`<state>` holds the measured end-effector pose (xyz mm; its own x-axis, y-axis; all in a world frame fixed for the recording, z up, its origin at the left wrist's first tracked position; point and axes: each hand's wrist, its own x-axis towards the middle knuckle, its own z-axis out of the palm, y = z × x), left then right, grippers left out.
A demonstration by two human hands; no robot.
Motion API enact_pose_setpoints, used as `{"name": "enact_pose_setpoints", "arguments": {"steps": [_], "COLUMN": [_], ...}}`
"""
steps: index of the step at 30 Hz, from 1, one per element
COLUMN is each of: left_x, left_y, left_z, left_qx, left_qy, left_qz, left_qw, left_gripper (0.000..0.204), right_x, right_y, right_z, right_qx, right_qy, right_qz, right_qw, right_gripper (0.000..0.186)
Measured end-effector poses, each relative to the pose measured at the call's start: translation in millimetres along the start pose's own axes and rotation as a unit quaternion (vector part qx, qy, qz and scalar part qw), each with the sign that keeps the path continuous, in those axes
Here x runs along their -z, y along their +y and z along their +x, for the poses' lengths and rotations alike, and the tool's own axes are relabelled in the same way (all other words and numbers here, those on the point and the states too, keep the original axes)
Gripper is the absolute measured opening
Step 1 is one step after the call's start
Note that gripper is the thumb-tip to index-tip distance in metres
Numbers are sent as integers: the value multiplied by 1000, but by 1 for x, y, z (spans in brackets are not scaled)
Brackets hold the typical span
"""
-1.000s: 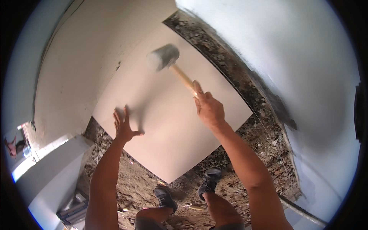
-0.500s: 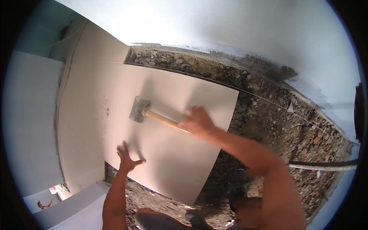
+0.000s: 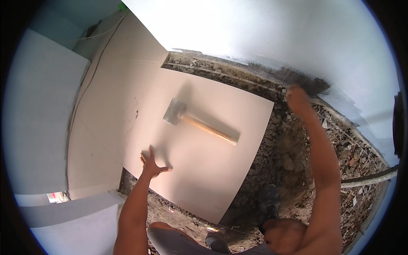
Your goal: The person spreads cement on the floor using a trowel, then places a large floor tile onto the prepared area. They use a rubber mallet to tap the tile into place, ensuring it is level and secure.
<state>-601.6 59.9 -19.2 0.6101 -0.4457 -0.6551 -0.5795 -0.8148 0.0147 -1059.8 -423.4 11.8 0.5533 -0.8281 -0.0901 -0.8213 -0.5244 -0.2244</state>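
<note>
A rubber mallet (image 3: 175, 111) with a grey-black head and a wooden handle lies on a large pale floor tile (image 3: 204, 170). My left hand (image 3: 152, 165) rests near the tile's left edge, fingers spread, the mallet head a short way beyond it. Out past the tile's far right corner, my right hand (image 3: 297, 100) is closed and slightly blurred. It meets a thin pale string (image 3: 242, 79) stretched along the rubble strip and seems to pinch it; the fingertips are hard to make out.
Laid tiles (image 3: 102, 136) run along the left. Broken rubble and mortar (image 3: 293, 157) border the tile on the right. A white wall (image 3: 263, 29) with a dark smeared base rises at the far side. A pale pipe or hose (image 3: 369, 178) crosses at right. My shoe (image 3: 270, 199) stands on the rubble.
My right hand has let go of the mallet, leaving it on the tile, and moved right to the string. The string has shifted away from the tile edge. My left hand stays on the tile.
</note>
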Motion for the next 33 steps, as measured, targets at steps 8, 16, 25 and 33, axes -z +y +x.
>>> {"name": "enact_pose_setpoints", "arguments": {"steps": [8, 16, 25, 33], "left_x": [-2, 1, 28, 41], "left_y": [5, 12, 119, 121], "left_z": [0, 0, -4, -18], "left_qx": [6, 13, -11, 28], "left_qy": [-4, -13, 18, -22], "left_qz": [5, 8, -28, -36], "left_qw": [1000, 1000, 999, 999], "left_gripper": [165, 164, 154, 149], "right_x": [28, -41, -98, -48], "right_y": [21, -94, -261, -336], "right_z": [-25, -49, -71, -40], "right_qx": [73, 101, 136, 119], "right_qy": [94, 43, -91, -103], "right_qz": [101, 141, 83, 376], "right_qw": [988, 984, 983, 913], "right_gripper": [19, 46, 37, 35]}}
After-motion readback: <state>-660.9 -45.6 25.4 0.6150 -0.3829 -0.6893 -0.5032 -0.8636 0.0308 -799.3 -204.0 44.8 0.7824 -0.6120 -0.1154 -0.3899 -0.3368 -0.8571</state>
